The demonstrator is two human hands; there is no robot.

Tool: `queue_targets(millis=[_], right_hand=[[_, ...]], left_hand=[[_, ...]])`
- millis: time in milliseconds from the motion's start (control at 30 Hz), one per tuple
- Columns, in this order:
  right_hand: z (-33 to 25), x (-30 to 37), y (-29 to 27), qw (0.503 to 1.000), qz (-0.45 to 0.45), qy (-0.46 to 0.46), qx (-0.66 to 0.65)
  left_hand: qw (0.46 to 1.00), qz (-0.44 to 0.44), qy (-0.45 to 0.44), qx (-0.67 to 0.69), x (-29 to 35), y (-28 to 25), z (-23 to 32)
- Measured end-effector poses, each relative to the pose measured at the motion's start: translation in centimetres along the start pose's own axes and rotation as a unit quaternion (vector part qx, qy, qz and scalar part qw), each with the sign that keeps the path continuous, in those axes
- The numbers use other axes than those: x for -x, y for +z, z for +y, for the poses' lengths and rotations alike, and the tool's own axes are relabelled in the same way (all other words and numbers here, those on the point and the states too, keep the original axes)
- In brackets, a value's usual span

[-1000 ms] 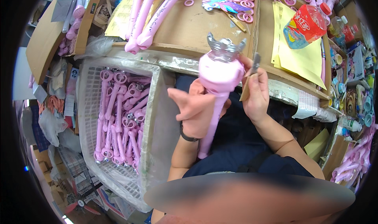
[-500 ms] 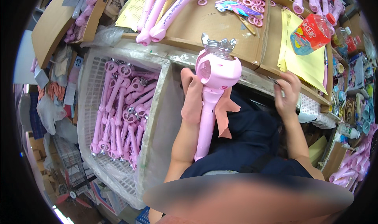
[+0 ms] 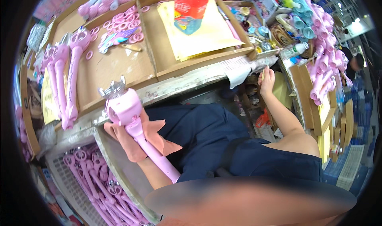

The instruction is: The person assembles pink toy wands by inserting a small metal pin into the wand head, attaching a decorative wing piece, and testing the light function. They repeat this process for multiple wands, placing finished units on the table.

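Note:
A large pink toy wand with a silver crown lies slantwise in my left hand. That hand is wrapped round the shaft under a salmon-coloured cloth, which hides its fingers. At the wand's lower end, the shaft rests by my dark blue clothing. Away to the right, my right hand is closed on a thin, pale-handled brush-like tool. Its tip points up toward a crumpled clear wrapping at the bench's right end. Too small to make out is the tip itself.
Many pink wands fill a white basket at lower left. Cardboard trays on the bench hold pink rings, yellow paper and a red-labelled bottle. Small jars and a clear bottle crowd the right.
The view has turned to the right. My right hand has reached farther out to the right with the thin tool, toward the small jars. My left hand still holds the wand.

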State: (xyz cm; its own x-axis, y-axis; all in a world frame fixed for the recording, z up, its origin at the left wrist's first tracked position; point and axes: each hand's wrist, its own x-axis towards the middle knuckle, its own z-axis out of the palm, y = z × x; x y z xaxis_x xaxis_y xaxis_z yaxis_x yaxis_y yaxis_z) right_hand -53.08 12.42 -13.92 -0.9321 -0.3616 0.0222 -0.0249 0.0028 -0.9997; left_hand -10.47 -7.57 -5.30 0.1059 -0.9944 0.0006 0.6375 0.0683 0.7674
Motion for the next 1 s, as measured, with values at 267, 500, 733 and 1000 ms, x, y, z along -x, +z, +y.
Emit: queue_targets(millis=[267,500,733,1000], right_hand=[[4.4,-3.9,-1.8,0.993,0.055,0.063,-0.086],[7.1,6.1,-7.1,0.97,0.109,0.173,0.13],[-2.3,9.7,5.5,0.82,-0.351,-0.401,0.209],[-5.8,7.7,18.2,0.718,-0.327,-0.537,0.296]], left_hand=[[0.999,0.017,-0.047,-0.011,-0.5,-1.8,-0.3],[1.0,-0.013,-0.02,0.014,0.1,-1.4,-0.1],[0.995,0.005,-0.094,-0.033,-1.0,-4.3,-0.3],[0.979,-0.137,-0.14,-0.059,2.7,0.0,6.1]])
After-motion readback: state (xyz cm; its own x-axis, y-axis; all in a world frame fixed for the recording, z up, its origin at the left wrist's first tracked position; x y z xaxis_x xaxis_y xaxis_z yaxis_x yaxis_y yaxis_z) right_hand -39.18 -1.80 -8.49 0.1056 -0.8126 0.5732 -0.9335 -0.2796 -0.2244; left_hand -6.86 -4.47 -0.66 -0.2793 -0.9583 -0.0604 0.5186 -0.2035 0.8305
